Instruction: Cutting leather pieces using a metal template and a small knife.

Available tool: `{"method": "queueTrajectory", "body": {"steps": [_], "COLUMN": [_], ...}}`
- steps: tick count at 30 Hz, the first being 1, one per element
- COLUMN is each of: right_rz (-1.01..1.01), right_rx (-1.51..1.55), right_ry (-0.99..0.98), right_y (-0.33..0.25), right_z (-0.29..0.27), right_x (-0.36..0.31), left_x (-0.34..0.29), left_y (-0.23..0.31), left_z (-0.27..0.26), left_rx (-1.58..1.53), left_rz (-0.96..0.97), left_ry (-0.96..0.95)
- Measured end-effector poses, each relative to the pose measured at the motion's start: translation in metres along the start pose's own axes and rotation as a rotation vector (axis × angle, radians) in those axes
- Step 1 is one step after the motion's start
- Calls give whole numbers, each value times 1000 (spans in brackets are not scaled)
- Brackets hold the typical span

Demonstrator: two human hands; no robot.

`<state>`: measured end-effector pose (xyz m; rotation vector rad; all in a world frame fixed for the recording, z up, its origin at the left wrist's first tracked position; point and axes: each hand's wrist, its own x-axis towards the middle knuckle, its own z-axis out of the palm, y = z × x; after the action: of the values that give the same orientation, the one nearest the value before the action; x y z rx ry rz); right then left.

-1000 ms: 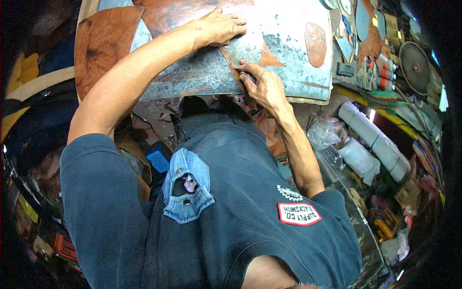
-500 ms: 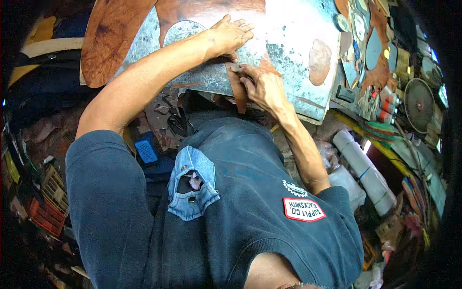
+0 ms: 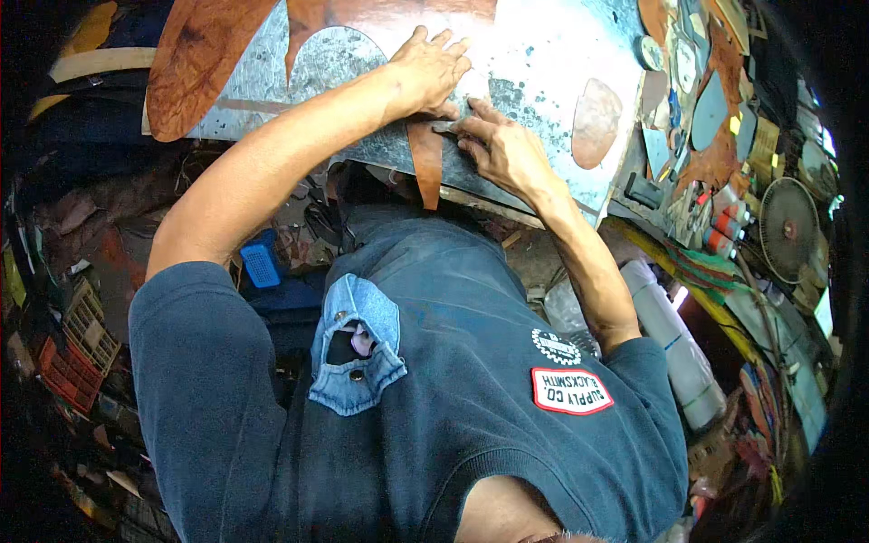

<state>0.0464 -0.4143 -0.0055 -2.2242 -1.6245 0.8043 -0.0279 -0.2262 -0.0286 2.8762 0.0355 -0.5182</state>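
My left hand [image 3: 429,74] lies with its fingers spread on the brown leather sheet [image 3: 362,13] on the metal-topped table. My right hand [image 3: 511,156] is closed, pinching a small flat metal blade [image 3: 443,128] whose pale end shows beside my left thumb. Its grip is partly hidden by my own fingers. A tapering strip of brown leather [image 3: 426,167] runs from beneath the hands over the table's near edge, its narrow tip hanging down. To the left is a large rounded leather piece [image 3: 204,68]; a small oval leather piece [image 3: 597,123] lies to the right.
The scuffed metal tabletop [image 3: 534,68] ends close to my body. At right, a cluttered surface holds a roll of tape [image 3: 648,52], a dark block [image 3: 644,191] and leather scraps. Beyond stands a fan [image 3: 788,229]. A blue plastic basket [image 3: 261,262] is below left.
My right hand has moved slightly away from my body, with the blade still by my left thumb. My left hand stays spread on the leather. The whole view has shifted a little.
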Motion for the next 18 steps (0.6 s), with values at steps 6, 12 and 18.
{"method": "queueTrajectory", "body": {"steps": [6,12,18], "right_rz": [-44,-127,-215], "right_rx": [-1,-22,-52], "right_ry": [-89,-184,-236], "right_y": [13,27,43], "right_z": [-13,-27,-29], "right_x": [2,7,15], "left_x": [-1,-2,-4], "left_y": [4,4,5], "left_z": [2,4,4], "left_rx": [55,13,-11], "left_rz": [-21,-36,-46], "left_ry": [41,76,73]}}
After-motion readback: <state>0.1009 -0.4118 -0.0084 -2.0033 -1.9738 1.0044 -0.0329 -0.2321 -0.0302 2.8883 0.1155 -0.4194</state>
